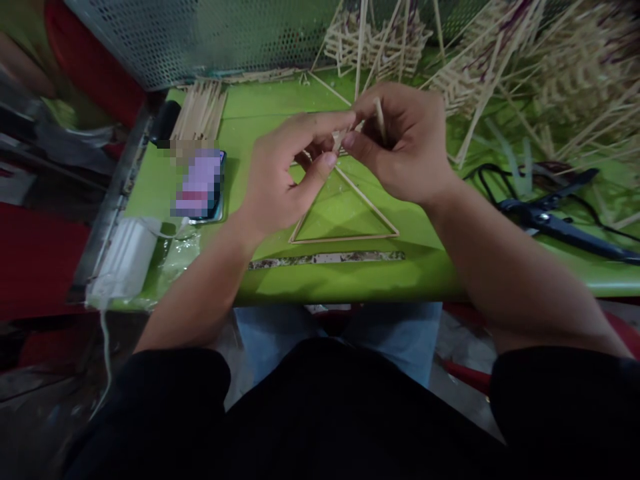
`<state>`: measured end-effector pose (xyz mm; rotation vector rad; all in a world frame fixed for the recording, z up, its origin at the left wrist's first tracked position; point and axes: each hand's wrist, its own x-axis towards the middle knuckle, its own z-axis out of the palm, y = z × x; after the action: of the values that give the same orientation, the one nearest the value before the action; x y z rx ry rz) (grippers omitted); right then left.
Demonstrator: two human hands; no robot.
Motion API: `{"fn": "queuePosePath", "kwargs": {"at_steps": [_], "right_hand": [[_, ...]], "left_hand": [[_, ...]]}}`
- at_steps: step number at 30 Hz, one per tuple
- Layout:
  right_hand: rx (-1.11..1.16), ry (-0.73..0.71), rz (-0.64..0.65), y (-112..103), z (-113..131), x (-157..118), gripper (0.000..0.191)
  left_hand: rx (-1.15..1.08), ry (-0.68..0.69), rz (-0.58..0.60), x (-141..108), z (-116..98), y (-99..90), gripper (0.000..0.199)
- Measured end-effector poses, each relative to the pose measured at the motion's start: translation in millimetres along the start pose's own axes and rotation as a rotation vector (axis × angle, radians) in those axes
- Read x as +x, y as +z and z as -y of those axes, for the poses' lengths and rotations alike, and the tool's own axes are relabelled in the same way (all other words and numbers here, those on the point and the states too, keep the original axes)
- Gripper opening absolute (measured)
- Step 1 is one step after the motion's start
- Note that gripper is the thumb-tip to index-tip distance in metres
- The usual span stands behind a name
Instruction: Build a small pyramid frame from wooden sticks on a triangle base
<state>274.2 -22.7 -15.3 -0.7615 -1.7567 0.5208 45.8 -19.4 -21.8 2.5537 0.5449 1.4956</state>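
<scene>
a green tabletop (425, 280) fills the middle, with a perforated panel (210, 33) behind it. woven stick frames (490, 67) crowd its far right. above its centre the left hand (275, 173) and right hand (410, 143) nearly meet, the fingers of both narrowed to a pinch at the far corner of a triangular stick frame (345, 238); its near side lies low, parallel to the tabletop's edge. to the right sits a dark hand tool (545, 217). on the left are a white block (127, 260) with a cable, a bundle of sticks (200, 110) and a lit phone (200, 183). a mottled strip (330, 258) lies just nearer than the triangle. a short stick (381, 120) juts from the right hand's curled fingers.
</scene>
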Motion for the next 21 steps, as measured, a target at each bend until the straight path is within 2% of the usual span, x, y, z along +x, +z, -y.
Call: {"fn": "queuePosePath", "kwargs": {"at_steps": [3,10,15,21], "right_hand": [[-0.001,0.002,-0.009,0,3,0,0.043],[-0.11,0.159,0.089,-7,27,-4,0.031],[-0.031,0.142,0.114,-14,35,-6,0.041],[0.099,0.175,0.073,-21,42,-7,0.031]], "left_hand": [[0.07,-0.022,0.038,-3,1,-1.4,0.041],[0.263,-0.014,0.149,-11,5,-8.5,0.052],[0.281,-0.013,0.161,-10,1,-10.4,0.051],[0.325,-0.036,0.178,-10,-5,-13.7,0.049]]}}
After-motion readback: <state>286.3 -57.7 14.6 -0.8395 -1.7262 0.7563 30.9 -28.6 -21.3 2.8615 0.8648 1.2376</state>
